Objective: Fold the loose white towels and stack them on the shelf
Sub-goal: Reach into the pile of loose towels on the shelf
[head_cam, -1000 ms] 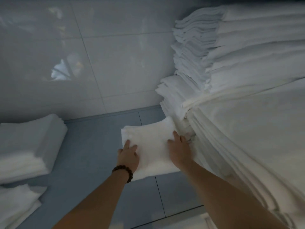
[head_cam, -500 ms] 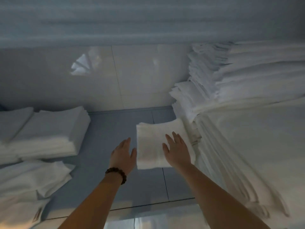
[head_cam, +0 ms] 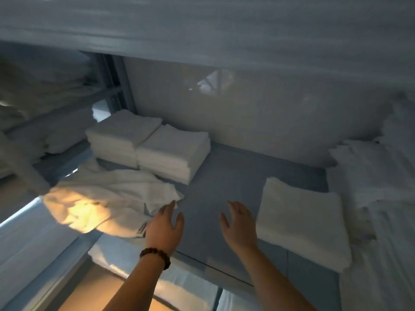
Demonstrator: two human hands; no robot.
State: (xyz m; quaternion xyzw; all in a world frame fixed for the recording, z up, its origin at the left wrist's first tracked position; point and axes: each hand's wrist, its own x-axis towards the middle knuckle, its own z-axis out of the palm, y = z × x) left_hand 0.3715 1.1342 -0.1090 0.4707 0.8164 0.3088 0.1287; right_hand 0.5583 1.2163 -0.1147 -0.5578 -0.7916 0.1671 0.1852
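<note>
both hands spread, holding nothing: left hand (head_cam: 165,227), right hand (head_cam: 239,225) | folded towel (head_cam: 301,221) on shelf (head_cam: 220,189) (beside right hand) | loose towel (head_cam: 107,198) by left hand

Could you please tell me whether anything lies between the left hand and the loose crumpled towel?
Nothing visible does; the open left hand is right at the edge of the loose towel, though contact is unclear.

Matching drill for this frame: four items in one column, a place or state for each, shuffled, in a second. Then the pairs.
1. single folded white towel
2. crumpled loose white towel
3. two stacks of folded white towels
4. dark beaded bracelet

A. back of the grey shelf
B. on the left wrist
C. just right of the right hand
D. unfolded, by the left hand

Pairs: 1-C, 2-D, 3-A, 4-B
</note>
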